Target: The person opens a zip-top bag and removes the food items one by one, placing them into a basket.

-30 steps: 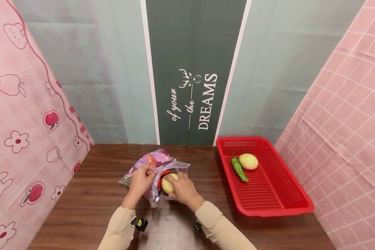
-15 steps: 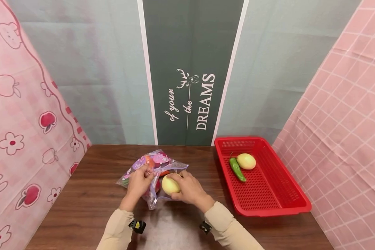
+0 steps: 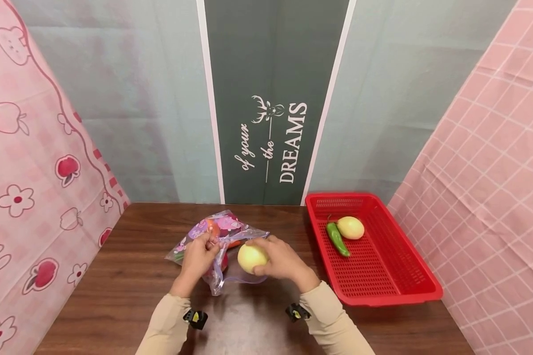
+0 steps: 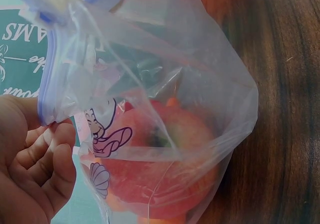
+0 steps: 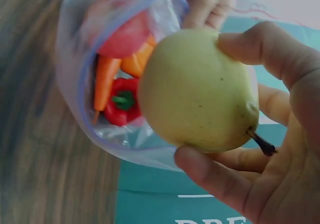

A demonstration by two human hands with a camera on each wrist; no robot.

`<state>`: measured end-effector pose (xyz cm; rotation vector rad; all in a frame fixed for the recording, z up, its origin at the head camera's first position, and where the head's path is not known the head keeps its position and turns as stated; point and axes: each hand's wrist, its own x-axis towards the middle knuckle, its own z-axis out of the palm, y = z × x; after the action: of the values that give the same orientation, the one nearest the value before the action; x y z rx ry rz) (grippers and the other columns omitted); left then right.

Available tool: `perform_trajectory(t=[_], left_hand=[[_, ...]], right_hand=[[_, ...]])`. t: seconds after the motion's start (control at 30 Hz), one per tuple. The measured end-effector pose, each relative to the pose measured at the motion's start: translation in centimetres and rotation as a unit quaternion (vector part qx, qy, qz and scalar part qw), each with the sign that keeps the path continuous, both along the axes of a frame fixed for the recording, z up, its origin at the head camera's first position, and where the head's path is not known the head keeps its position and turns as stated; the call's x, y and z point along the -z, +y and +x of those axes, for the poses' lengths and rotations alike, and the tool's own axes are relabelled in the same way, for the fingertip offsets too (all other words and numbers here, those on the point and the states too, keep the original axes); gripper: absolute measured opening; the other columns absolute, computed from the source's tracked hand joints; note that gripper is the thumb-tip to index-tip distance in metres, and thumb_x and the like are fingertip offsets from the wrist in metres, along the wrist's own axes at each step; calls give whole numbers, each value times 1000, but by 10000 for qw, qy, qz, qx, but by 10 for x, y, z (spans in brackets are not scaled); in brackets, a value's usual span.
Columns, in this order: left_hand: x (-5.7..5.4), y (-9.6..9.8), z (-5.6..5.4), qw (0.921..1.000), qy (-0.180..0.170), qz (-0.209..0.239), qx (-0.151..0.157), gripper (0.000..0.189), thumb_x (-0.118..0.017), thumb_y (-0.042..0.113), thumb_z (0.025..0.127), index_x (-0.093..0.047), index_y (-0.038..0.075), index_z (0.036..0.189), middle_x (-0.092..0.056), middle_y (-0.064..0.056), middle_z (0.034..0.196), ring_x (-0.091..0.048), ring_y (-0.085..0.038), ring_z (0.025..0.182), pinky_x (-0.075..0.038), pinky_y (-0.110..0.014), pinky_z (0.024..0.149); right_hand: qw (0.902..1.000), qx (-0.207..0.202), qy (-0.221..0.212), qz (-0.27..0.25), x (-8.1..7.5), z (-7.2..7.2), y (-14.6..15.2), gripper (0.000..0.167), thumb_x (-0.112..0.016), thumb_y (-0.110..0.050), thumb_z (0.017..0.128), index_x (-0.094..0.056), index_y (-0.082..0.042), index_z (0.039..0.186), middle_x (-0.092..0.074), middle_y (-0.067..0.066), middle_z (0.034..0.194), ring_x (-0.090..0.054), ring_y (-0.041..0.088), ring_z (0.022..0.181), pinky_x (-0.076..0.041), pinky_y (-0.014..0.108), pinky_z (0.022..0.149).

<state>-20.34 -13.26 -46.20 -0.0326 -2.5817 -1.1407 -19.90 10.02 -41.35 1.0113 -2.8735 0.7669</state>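
A round yellow-green pear (image 3: 251, 259) with a dark stem is in my right hand (image 3: 284, 261), thumb and fingers curled around it. It is held at the mouth of a clear zip bag (image 3: 217, 282) printed with pink and purple figures. My left hand (image 3: 198, 257) pinches the bag's lilac zip edge, keeping the mouth apart. Through the plastic in the left wrist view shows a red apple (image 4: 155, 179). Inside the bag, the right wrist view shows a carrot (image 5: 105, 82), a small red bell pepper (image 5: 115, 115) and something orange (image 5: 131, 65).
To the right stands a red plastic basket (image 3: 391, 299) with perforated sides. Another pale yellow fruit (image 3: 351, 228) and a long green chili pepper (image 3: 337, 240) lie at its back left. Both are on a dark wooden table (image 3: 115, 305), with fabric hung around it.
My right hand has drawn the pear from inside the bag's mouth toward the right and up. The left hand stays on the bag's edge.
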Motion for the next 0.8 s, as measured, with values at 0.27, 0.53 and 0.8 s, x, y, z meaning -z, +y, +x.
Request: perform_trajectory(t=[0.27, 0.53, 0.8], left_hand=[[-2, 1, -1, 10000, 7, -14, 30, 13, -73, 12, 79, -61, 8, 76, -48, 4, 57, -43, -12, 51, -35, -29, 47], [-3, 1, -1, 9999, 117, -52, 84, 14, -72, 12, 79, -60, 10, 73, -45, 5, 53, -42, -12, 49, -33, -30, 46], [-2, 0, 0, 9999, 112, -33, 85, 15, -72, 11, 79, -59, 10, 72, -46, 5, 54, -43, -12, 49, -34, -30, 46]], right_hand=[[9997, -71, -157, -192, -9, -7, 16, 54, -79, -21, 67, -60, -20, 118, -58, 0, 96, -49, 17, 85, -42, 34, 66], [9990, 42, -224, -382, -24, -7, 34, 56, -78, -18, 66, -59, -21, 118, -57, -1, 96, -49, 17, 87, -42, 37, 69], [9993, 83, -27, -357, -32, -7, 49, 54, -78, -18, 66, -59, -19, 117, -58, -2, 95, -50, 17, 86, -43, 37, 71]])
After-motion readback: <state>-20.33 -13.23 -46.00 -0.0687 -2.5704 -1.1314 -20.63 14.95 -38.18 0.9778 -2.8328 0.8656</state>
